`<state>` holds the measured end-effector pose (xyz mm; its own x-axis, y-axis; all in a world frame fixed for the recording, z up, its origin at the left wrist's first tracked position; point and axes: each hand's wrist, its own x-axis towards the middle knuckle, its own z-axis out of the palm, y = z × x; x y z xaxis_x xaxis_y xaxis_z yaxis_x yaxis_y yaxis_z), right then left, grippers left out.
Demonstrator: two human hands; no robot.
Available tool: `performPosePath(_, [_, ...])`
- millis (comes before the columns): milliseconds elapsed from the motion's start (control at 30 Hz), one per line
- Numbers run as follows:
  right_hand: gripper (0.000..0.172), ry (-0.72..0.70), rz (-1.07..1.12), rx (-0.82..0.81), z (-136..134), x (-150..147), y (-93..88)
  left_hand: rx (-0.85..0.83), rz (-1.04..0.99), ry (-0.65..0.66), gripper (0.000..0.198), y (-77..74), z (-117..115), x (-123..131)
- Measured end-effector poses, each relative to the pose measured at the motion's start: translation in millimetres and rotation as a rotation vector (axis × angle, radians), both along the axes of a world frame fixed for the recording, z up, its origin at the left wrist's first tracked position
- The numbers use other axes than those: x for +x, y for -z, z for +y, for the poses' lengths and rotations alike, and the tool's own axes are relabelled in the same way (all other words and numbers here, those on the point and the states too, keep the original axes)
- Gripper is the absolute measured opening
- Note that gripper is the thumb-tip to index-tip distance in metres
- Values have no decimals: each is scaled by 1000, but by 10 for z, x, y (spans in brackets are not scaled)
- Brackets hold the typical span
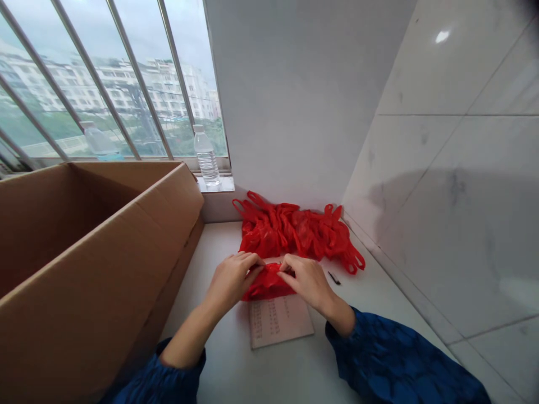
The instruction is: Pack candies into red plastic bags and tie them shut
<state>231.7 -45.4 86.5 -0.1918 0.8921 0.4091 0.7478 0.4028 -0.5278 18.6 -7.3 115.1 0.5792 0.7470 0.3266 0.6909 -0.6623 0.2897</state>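
Note:
A red plastic bag [269, 285] is pinched along its upper edge by both hands, over the far edge of a notebook [281, 321] with writing on it. My left hand [236, 275] is closed on the bag's left part, thumb against fingers. On the right part, my right hand [306, 279] is closed in a similar pinch. Just beyond the hands lies a crumpled pile of red plastic bags [290, 227], with loop handles sticking out at both ends. My fingers hide part of the held bag's top edge.
A large open cardboard box [138, 235] stands along the left. Behind it, a clear water bottle [206, 157] stands on the sill by a barred window. A small black object [334, 278] lies right of my right hand. A tiled wall [446, 224] bounds the right side.

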Motion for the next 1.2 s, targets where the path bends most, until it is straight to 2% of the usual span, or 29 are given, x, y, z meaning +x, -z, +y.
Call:
performPosePath(100, [11, 1, -21, 10, -32, 93, -79, -2, -23, -99, 15, -42, 12, -56])
performPosePath(300, [13, 43, -86, -28, -99, 365, -201, -55, -38, -382, 18, -101, 113, -230])
performPosePath(467, [14, 8, -114, -155, -133, 515, -209, -79, -1, -469, 18, -117, 142, -327])
performPosePath(533, [15, -31, -138, -186, -147, 501, -213, -47, -1, -409, 17, -113, 109, -296])
performPosePath(667, [17, -9, -158, -111, -182, 364, -254, -3, 7, -30, 29, -130, 9, -200])
performPosePath(733, [18, -4, -149, -52, -196, 257, -260, -52, 60, 90, 36, -162, -47, -173])
performPosePath(800, [21, -35, -157, -11, -200, 138, -234, -88, 101, 118, 34, -199, -99, -157])
performPosePath(900, [24, -87, -226, 36, -186, -11, -155, -116, 130, 133, 17, -218, -150, -123])
performPosePath(1000, [13, -112, -260, 41, -165, -57, -120, -122, 197, 134, 11, -183, -143, -79])
performPosePath(1067, [7, -115, -216, 25, -161, -20, -157, -105, 214, 114, 2, -164, -111, -73])
performPosePath(1200, [9, -99, -97, -15, -171, 140, -301, -43, 129, 38, 8, -215, -54, -145])
